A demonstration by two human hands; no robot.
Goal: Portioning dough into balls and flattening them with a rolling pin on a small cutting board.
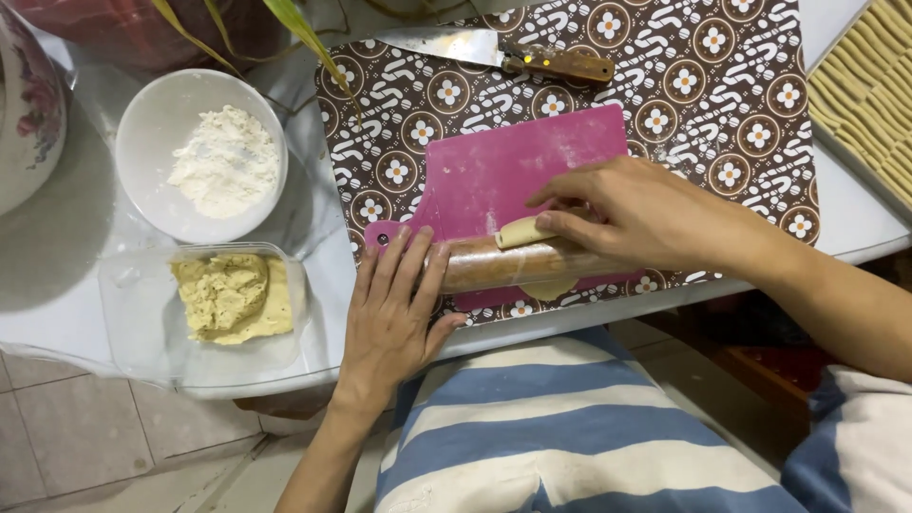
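Two hands are on the job here, and I read the scene from the left. A white bowl [152,123] of flour [226,160] sits at the far left, and just below it a clear tub [133,323] holds a lump of yellow dough [233,296]; both are near enough to reach without shifting the body. My left hand [391,309] lies flat and open, fingers spread over the left end of the wooden pin [503,263], pressing it rather than gripping it. The pin lies across the near edge of the pink board [494,171], which rests on a patterned mat [722,104]. My right hand [632,211] is loosely curled, its fingertips pinching a small flap of dough [524,232] that curls up against the pin, while a thin tongue of the same piece shows under the pin's near side. To do this well, I judge the left palm should keep the pin from rolling while the right eases the flap off gently, since so thin a sheet looks likely to tear. A dusting of flour on the pin would likely help it release. A knife [494,52] lies beyond the board, well apart from both hands, and at the far right a tray [869,95] holds rows of pale strips.
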